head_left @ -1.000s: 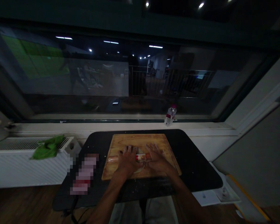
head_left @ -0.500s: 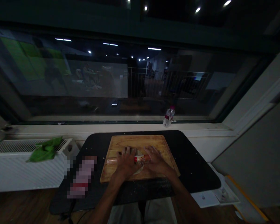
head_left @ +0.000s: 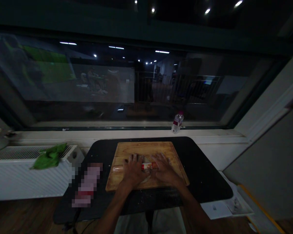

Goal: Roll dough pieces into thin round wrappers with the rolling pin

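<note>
Both my hands lie flat, fingers stretched, on a rolling pin (head_left: 148, 166) with a red label around its middle. My left hand (head_left: 133, 170) covers the pin left of the label, and the pale end of the pin sticks out beyond it. My right hand (head_left: 164, 169) covers the right part. Under the pin lies a thin pale sheet of dough (head_left: 144, 178), mostly hidden by my hands. All of this rests on a wooden cutting board (head_left: 146, 148) on a black table (head_left: 205, 175).
A blurred pinkish object (head_left: 88, 183) lies on the table left of the board. A small plastic bottle (head_left: 177, 123) stands on the windowsill behind. A green cloth (head_left: 50, 156) lies on the white radiator (head_left: 19, 172) at left. Papers lie on the floor at right.
My hands stay flat on the rolling pin over the dough and barely shift on the board. The view itself has moved a little.
</note>
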`<state>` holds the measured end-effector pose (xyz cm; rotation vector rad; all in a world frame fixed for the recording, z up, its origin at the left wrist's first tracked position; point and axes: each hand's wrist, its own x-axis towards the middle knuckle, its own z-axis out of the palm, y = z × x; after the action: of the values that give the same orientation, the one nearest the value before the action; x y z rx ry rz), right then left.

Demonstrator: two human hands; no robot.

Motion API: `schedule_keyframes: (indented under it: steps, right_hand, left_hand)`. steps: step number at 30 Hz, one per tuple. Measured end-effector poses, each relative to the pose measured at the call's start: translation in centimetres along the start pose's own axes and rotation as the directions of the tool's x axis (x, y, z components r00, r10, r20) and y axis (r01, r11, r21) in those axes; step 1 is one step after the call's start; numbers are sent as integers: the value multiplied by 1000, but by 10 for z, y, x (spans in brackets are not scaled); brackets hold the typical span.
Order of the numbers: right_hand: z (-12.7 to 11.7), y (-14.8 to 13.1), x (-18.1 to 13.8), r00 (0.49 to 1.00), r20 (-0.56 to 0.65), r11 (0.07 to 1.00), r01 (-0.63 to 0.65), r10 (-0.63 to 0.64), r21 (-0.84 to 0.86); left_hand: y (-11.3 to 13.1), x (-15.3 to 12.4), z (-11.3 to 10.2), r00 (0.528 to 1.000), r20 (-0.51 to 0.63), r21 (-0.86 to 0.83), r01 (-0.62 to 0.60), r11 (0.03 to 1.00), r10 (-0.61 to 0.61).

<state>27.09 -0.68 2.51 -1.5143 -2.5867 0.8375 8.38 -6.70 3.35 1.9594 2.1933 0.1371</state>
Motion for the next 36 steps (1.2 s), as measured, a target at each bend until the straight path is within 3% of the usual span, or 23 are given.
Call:
schedule_keyframes:
  steps: [12, 22, 31, 36]
  right_hand:
    - [5, 4, 2, 1000, -29, 999, -4, 3, -32]
    - [2, -8, -2, 998, -32, 998, -55, 54, -37]
    - [-5, -4, -5, 1000, 24, 1000, 3, -3, -17]
    - [-5, -7, 0, 997, 47, 998, -61, 62, -14]
  left_hand:
    - [-3, 0, -2, 1000, 10, -5, -19, 1000, 19]
    - [0, 0, -2, 1000, 16, 18, -2, 1000, 1]
    - [-2, 0, -5, 999, 32, 12, -22, 1000, 21]
    - [-3, 2, -10, 998, 40, 6, -44, 999, 44]
